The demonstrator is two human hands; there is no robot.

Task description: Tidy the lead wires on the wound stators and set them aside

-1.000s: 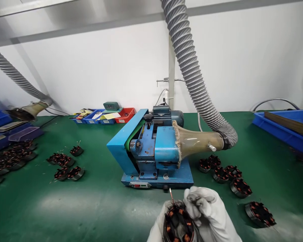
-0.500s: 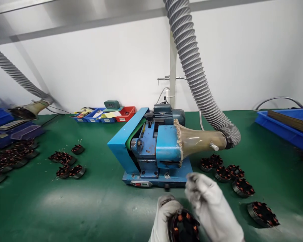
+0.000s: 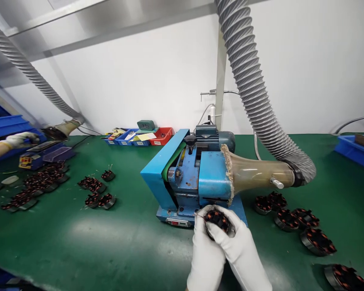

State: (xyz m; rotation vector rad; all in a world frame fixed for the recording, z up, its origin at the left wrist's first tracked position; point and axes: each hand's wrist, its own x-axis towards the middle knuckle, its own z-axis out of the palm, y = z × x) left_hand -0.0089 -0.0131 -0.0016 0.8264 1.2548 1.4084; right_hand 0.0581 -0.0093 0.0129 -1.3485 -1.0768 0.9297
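Note:
A motor stator point(image 3: 216, 220), round with dark and copper windings, is held between my two white-gloved hands, close to the front of the blue belt machine point(image 3: 183, 182). My left hand point(image 3: 204, 246) is closed on the stator's left side. My right hand point(image 3: 235, 238) wraps its right side, thumb lying across the front. Thin wire ends stick out at the stator's upper left. The beige suction funnel point(image 3: 255, 173) covers the machine's right end, just above my hands.
Several stators point(image 3: 286, 220) stand right of the machine, and more point(image 3: 92, 184) lie to the left. Small parts bins point(image 3: 160, 136) line the back. At far left, another person's gloved hand point(image 3: 20, 139) is near blue crates point(image 3: 10, 127). A grey hose point(image 3: 248, 72) hangs overhead.
My hands have moved up to the machine's front with the stator. My right hand, apart from it before, now grips it too. The view has shifted left, showing another person's hand.

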